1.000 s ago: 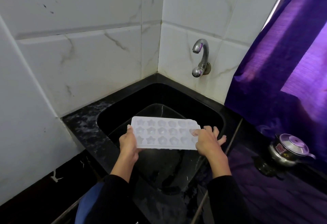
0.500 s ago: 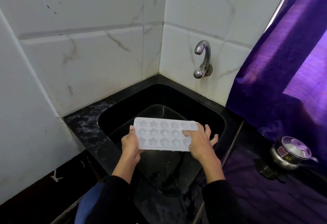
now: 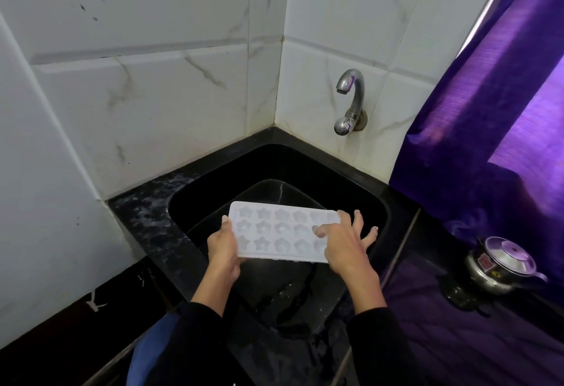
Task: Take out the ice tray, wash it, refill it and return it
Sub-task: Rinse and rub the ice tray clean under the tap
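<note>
A white ice tray [image 3: 276, 233] with star-shaped cells hangs roughly level over the black sink [image 3: 268, 166], cells facing up. My left hand [image 3: 222, 248] grips its left end, thumb along the edge. On the tray's right end lies my right hand [image 3: 345, 245], its thumb pressing into a cell and its fingers spread straight past the far right corner. That hand hides the right end of the tray. Drops hang from the tray's near edge. No water runs from the steel tap [image 3: 351, 96] on the wall behind the sink.
White tiled walls meet in a corner behind the sink. The black counter [image 3: 137, 211] around it is wet. A steel lidded pot [image 3: 503, 263] stands on the counter at the right, below a purple curtain [image 3: 488, 111].
My right hand slid leftward from the tray's right edge onto its top, the thumb now further in over the cells. The tray and my left hand stayed about where they were.
</note>
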### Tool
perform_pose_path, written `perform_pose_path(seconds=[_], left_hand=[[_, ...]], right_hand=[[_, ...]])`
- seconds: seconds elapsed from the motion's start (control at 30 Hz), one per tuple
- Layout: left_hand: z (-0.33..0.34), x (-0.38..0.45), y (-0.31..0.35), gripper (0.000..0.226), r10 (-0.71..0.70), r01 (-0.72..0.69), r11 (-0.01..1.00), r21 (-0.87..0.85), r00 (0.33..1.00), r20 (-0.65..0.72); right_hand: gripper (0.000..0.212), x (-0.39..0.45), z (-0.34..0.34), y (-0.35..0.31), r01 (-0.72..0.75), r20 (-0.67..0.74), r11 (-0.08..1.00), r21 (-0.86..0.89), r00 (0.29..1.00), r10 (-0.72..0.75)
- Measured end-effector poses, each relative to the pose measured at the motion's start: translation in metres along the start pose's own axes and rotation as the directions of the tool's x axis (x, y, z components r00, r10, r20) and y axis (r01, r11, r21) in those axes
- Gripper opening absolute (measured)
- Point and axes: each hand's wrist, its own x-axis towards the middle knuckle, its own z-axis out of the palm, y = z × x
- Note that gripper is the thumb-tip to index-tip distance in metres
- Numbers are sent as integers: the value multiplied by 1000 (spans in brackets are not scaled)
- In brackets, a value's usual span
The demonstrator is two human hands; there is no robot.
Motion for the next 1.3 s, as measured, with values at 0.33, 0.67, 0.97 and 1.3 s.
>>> perform_pose_path(seconds=[0.33,0.67,0.97,1.3], left_hand=[[2,-2,0,38,0,0,1000,14,1000,15],[4,-4,1,38,19,-19,1000,8,1000,15],[5,-2,1,38,20,-20,1000,-4,999,29],[3,-6,1,37,31,-31,1000,6,999,27]], right_hand=[[55,-2,-8,-6,-22,-12,998,-62,1000,21],[66,-2,-12,0,-27,8,998,-59,1000,27],[63,-2,-10,-17,64,-68,998,-22,996,-65],[68,-5,-9,-27,49,23,996,-75,999,-47]])
